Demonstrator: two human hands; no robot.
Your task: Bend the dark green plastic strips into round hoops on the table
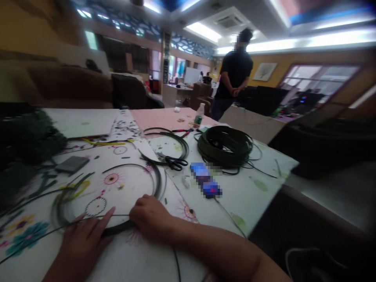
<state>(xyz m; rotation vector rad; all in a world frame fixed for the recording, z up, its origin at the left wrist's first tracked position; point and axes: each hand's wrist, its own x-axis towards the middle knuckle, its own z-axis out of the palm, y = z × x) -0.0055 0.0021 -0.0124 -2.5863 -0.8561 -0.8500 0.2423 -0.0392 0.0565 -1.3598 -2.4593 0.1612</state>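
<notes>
Held: a black cord hoop [157, 184], on the printed tabletop [249, 203].
My right hand [151, 219] is curled, fingers together, clamped on the hoop's smooth, rubbery rim; my left hand [84, 246] lies flat, fingers apart, on its lower curve. Beyond sit a thick, loosely wound coil of dark cord [225, 147] and black-handled scissors [174, 162].

Left hand [80, 246] and right hand [151, 215] on a black wire hoop [158, 184]
Beyond the hoop, scissors [174, 163] and a wire coil [225, 147] lie on a floral table cover [249, 203].
</notes>
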